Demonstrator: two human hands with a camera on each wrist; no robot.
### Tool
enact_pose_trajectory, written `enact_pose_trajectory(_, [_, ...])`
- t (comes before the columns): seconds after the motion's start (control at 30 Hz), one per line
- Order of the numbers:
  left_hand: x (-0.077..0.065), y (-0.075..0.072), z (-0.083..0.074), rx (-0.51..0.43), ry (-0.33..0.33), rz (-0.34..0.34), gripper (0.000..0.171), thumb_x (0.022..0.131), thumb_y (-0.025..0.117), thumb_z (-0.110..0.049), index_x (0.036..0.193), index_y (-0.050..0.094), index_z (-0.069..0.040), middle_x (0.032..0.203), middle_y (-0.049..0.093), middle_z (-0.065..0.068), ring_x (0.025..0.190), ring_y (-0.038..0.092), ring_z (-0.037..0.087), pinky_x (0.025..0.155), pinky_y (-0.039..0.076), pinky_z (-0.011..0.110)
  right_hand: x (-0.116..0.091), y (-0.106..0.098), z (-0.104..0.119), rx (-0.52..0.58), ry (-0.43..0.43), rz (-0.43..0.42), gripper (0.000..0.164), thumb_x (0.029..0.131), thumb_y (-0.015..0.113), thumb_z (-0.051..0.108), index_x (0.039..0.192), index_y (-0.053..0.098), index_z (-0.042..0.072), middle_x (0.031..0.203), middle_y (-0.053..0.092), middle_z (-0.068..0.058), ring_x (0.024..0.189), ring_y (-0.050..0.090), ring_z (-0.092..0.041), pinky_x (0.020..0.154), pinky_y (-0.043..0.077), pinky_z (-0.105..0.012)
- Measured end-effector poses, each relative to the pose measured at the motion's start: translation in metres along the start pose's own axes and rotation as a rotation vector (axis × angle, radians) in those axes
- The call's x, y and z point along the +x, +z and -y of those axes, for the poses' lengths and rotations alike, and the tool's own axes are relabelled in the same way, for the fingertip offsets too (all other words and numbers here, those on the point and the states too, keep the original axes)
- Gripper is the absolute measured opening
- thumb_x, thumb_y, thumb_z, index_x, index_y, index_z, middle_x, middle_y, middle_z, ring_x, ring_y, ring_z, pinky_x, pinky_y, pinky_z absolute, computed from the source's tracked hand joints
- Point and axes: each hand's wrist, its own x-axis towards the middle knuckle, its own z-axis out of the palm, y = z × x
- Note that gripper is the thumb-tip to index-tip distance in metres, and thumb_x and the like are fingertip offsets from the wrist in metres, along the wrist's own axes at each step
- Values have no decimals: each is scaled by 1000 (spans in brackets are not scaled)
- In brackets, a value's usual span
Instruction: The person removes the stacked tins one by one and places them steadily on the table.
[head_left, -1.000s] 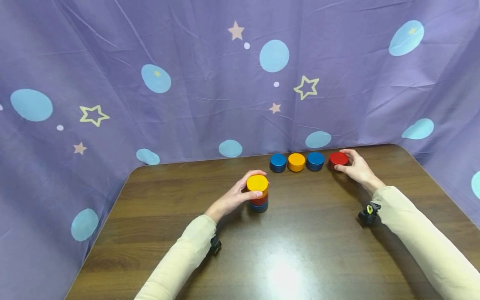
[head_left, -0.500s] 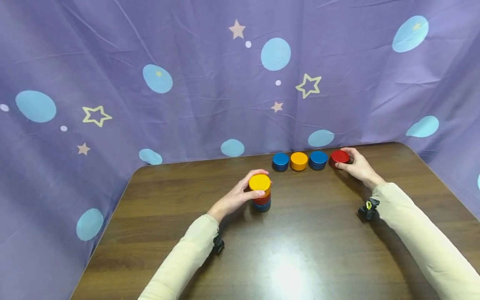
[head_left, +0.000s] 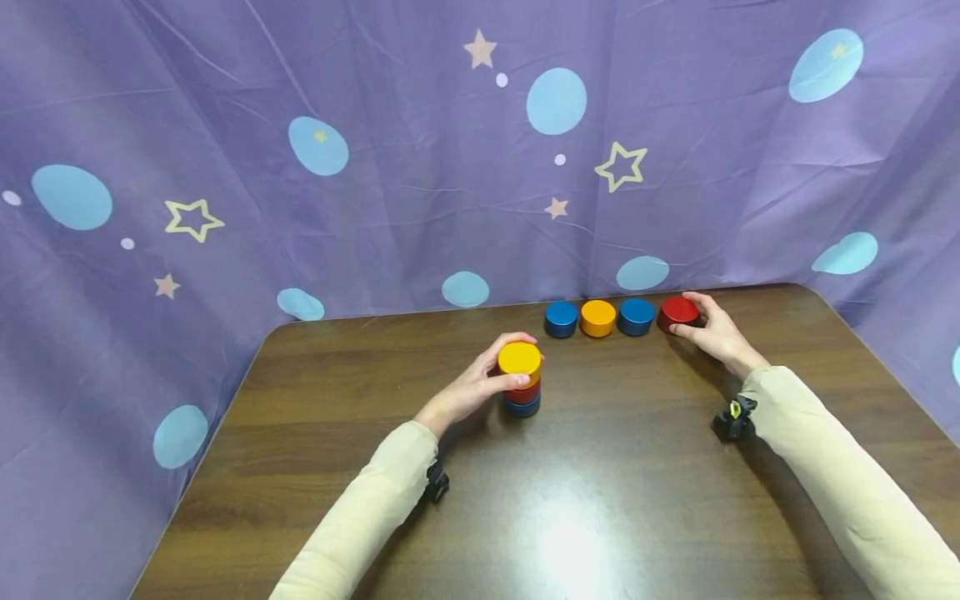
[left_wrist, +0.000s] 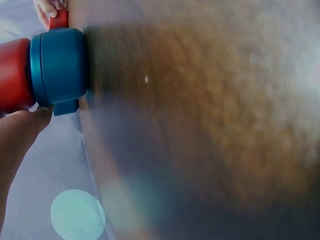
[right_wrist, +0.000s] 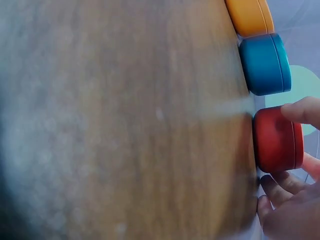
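My left hand [head_left: 480, 383] grips the yellow tin [head_left: 519, 358] on top of an upright stack. Beneath it sit a red tin [head_left: 524, 392] and, at the bottom on the table, a blue tin [left_wrist: 62, 65]. At the back right, my right hand [head_left: 716, 333] holds a red tin [head_left: 678, 311] between thumb and fingers. In the right wrist view, this red tin [right_wrist: 277, 140] stands on the table, a small gap from a lidded blue tin [right_wrist: 265, 65]. The fingers on the far side of the stack are mostly hidden in the head view.
Along the table's [head_left: 337, 500] back edge stand a blue tin [head_left: 561, 320], a yellow tin [head_left: 597, 319] and another blue tin [head_left: 636, 317] in a row, left of the held red one. A purple patterned curtain [head_left: 405, 183] hangs right behind the table.
The right hand has shifted the red tin slightly left, narrowing its gap to the blue tin. The left hand keeps its hold on the stack. The head view has drifted a little.
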Motion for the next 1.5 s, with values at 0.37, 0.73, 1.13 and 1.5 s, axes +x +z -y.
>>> enact_pose_trajectory(0.37, [-1, 2, 1, -19, 9, 6, 54, 92, 60, -11, 139, 37, -2, 131, 47, 32, 116, 52, 26, 99, 39, 40, -4, -5, 8, 120, -41, -81, 71, 87, 58, -6, 147, 20, -9, 142, 28, -40, 130, 28, -55, 108, 21, -58])
enact_pose_trajectory(0.73, [1, 2, 1, -44, -5, 10, 53, 91, 61, -2, 140, 38, -3, 129, 47, 33, 116, 53, 26, 100, 40, 39, -16, -2, 27, 120, -136, -115, 65, 87, 60, -8, 144, 28, -11, 141, 35, -36, 130, 32, -46, 109, 26, -51])
enact_pose_trajectory(1.13, [3, -1, -4, -32, -30, 23, 62, 91, 66, -12, 143, 34, -1, 130, 50, 28, 116, 54, 27, 100, 41, 39, -26, 17, 49, 207, -191, -81, 60, 87, 65, -7, 140, 37, -7, 135, 47, -14, 127, 43, -23, 104, 34, -25])
enact_pose_trajectory(1.5, [1, -10, -4, 76, -74, 64, 71, 89, 70, -27, 149, 33, -23, 143, 43, 19, 123, 47, 22, 105, 35, 42, -41, 39, 65, 315, -250, 5, 56, 88, 64, -7, 138, 40, -8, 132, 51, 2, 131, 39, -32, 104, 31, -19])
